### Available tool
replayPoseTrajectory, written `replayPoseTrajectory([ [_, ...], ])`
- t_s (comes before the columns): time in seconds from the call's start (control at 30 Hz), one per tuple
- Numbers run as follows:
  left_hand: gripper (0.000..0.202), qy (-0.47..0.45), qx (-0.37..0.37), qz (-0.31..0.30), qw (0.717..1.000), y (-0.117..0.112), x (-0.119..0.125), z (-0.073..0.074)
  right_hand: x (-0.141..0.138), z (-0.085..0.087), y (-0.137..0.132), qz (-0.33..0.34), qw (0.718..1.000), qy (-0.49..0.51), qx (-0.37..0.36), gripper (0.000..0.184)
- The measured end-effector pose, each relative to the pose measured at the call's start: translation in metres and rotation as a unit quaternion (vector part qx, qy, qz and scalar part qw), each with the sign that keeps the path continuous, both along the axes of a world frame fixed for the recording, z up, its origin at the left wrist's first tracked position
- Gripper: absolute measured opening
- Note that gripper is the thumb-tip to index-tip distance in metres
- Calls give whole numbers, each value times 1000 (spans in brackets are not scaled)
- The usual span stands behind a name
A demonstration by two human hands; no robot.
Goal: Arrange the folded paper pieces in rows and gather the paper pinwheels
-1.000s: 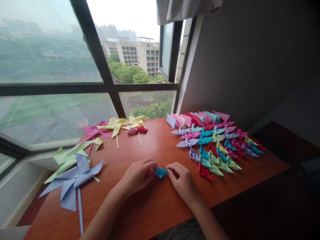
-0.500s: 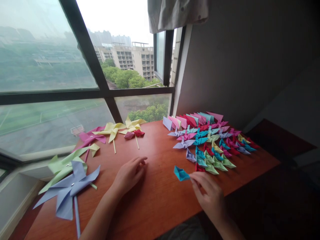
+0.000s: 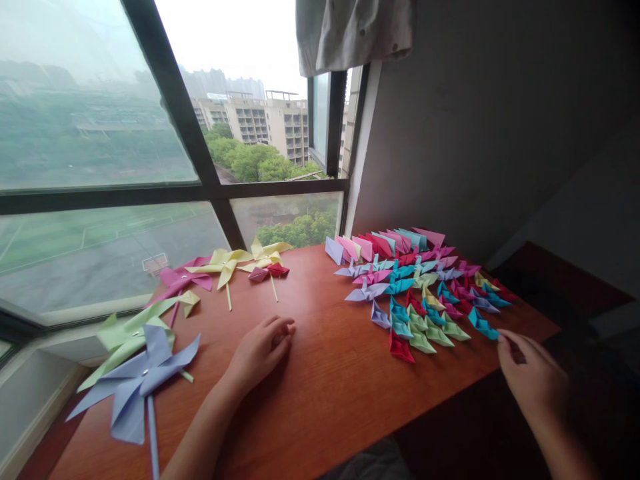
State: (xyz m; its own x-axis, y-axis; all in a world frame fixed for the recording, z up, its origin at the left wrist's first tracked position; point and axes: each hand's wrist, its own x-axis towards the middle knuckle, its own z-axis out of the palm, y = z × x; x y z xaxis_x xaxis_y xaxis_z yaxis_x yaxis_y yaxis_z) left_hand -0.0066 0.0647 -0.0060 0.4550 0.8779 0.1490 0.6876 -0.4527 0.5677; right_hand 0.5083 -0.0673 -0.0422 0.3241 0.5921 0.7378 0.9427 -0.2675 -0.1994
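At the right of the head view, my right hand [image 3: 534, 373] pinches the near tip of a blue folded paper boat [image 3: 483, 324] between thumb and fingertips. This boat is at the right end of the front rows, beside a green paper boat [image 3: 456, 329]. A red paper boat [image 3: 401, 347] sits at the front left of the group. My left hand [image 3: 263, 350] rests on the table, loosely curled and holding nothing, with a small gap between thumb and fingers. It is apart from all the paper pieces.
Several paper cranes [image 3: 367, 291] and folded pieces [image 3: 383, 245] fill the wooden table's [image 3: 320, 393] right back. Paper pinwheels, including a lilac one [image 3: 150, 370], lie along the left by the window [image 3: 215, 192]. Two small red folded pieces [image 3: 277, 270] lie near the yellow pinwheel [image 3: 265, 253].
My right hand has carried the blue boat rightward, from in front of the group to its right end. The red boat shows in full now. My left hand stays nearly still.
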Motion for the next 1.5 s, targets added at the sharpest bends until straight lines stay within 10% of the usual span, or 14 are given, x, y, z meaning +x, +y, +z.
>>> replayPoseTrajectory([
  [0.3, 25, -1, -3, 3, 1000, 1, 0, 0, 5, -22, 10, -9, 1000, 21, -9, 33],
  [1.17, 25, -3, -12, -3, 1000, 2, 2, 1, -9, -8, 16, 4, 998, 51, 23, 33],
  [1.5, 25, -9, -6, -3, 1000, 1, 2, 2, -40, -4, 13, 119, 986, 112, -24, 34],
])
